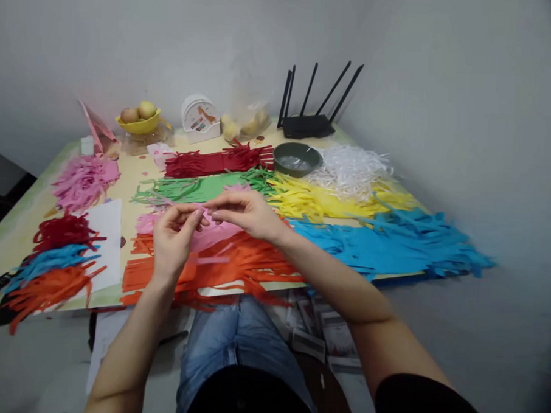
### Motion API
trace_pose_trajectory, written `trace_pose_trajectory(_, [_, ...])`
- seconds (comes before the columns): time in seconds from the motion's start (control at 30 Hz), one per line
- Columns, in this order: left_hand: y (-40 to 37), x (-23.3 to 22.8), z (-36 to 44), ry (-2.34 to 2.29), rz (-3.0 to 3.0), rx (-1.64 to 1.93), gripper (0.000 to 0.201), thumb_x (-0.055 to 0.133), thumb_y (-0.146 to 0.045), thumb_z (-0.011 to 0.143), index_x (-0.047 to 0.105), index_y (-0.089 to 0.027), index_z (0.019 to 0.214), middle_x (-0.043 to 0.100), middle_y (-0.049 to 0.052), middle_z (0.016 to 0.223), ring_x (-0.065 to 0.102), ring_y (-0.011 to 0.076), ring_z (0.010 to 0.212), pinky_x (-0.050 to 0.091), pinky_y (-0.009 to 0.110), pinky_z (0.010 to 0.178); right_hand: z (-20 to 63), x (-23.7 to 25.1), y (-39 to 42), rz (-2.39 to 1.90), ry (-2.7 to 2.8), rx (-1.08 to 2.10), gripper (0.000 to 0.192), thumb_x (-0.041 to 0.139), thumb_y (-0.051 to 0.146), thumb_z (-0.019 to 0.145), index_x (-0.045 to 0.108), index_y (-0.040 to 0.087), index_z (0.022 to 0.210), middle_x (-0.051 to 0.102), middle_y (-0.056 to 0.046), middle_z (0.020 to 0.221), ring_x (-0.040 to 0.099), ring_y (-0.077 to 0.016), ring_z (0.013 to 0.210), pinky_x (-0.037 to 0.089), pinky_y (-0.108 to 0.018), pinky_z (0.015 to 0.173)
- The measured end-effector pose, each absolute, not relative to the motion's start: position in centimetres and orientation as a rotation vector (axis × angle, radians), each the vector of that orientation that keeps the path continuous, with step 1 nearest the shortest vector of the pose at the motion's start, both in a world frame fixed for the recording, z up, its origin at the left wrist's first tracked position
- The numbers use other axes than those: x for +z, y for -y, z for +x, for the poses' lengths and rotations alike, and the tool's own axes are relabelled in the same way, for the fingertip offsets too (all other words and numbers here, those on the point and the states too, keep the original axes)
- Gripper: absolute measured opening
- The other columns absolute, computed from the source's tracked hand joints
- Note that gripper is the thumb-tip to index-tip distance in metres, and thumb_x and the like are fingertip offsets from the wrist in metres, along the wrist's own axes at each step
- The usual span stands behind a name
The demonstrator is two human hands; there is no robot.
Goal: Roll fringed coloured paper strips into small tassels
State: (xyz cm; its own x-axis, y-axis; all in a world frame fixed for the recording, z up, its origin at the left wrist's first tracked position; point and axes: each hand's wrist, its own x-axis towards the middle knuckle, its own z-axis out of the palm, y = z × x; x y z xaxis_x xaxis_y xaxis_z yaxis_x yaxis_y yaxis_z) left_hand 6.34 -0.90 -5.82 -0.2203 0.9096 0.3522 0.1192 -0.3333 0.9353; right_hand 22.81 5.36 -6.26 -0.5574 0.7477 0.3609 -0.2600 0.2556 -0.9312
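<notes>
Both hands meet over the middle of the table, above a pink fringed sheet (216,233). Thumb and fingers of my left hand (174,234) are pinched together on a pink strip of it. My right hand (250,214) pinches the same pink material just beside the left fingertips; the exact spot gripped is small and partly hidden by the fingers. Below the wrists lies an orange fringed sheet (250,260), its strips hanging over the front edge. Behind the hands a green fringed sheet (212,188) lies flat.
Blue (360,244), yellow (334,203) and dark red fringed sheets (213,162) spread around. White shreds (350,167) lie by a dark bowl (296,159). A black router (309,126) and a yellow fruit bowl (139,125) stand at the back. Pink (85,180) and orange bundles (55,288) lie left.
</notes>
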Motion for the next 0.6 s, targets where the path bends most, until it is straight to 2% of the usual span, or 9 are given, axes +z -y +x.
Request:
trace_pose_trajectory(0.2, [3.7, -5.9, 6.5, -1.278, 1.470, 1.656, 0.020, 0.075, -0.035, 0.083, 0.069, -0.016, 0.084, 0.070, 0.003, 0.070, 0.066, 0.0133, 0.064, 0.052, 0.024, 0.063, 21.5, -5.8, -2.2, -0.464, 1.483, 1.515, 0.033, 0.083, 0.042, 0.072, 0.071, 0.014, 0.085, 0.070, -0.001, 0.071, 0.065, -0.0111, 0.065, 0.054, -0.025, 0.064])
trace_pose_trajectory(0.3, [4.7, -6.0, 6.5, -1.300, 1.529, 1.671, 0.017, 0.074, -0.033, 0.084, 0.070, -0.016, 0.084, 0.071, 0.003, 0.072, 0.067, 0.0134, 0.066, 0.053, 0.024, 0.064, 21.5, -5.5, -1.2, -0.485, 1.497, 1.480, 0.033, 0.086, 0.038, 0.068, 0.067, 0.015, 0.082, 0.069, 0.001, 0.071, 0.065, -0.0105, 0.064, 0.054, -0.023, 0.063])
trace_pose_trajectory(0.47, [5.8, -5.8, 6.0, -1.342, 1.650, 1.641, 0.012, 0.071, -0.029, 0.086, 0.071, -0.017, 0.083, 0.071, 0.002, 0.072, 0.066, 0.0127, 0.065, 0.052, 0.023, 0.064, 21.7, -5.2, -0.1, -0.485, 1.552, 1.504, 0.024, 0.082, 0.033, 0.073, 0.068, 0.015, 0.082, 0.070, 0.000, 0.073, 0.067, -0.0116, 0.068, 0.057, -0.025, 0.067])
trace_pose_trajectory(0.6, [6.8, -5.5, 5.8, -1.467, 1.821, 1.597, 0.008, 0.070, -0.025, 0.086, 0.073, -0.018, 0.083, 0.073, 0.002, 0.075, 0.067, 0.0135, 0.068, 0.051, 0.024, 0.067, 21.9, -5.3, 0.3, -0.442, 1.539, 1.583, 0.025, 0.082, 0.032, 0.073, 0.069, 0.014, 0.085, 0.073, -0.002, 0.075, 0.071, -0.0129, 0.071, 0.059, -0.027, 0.070])
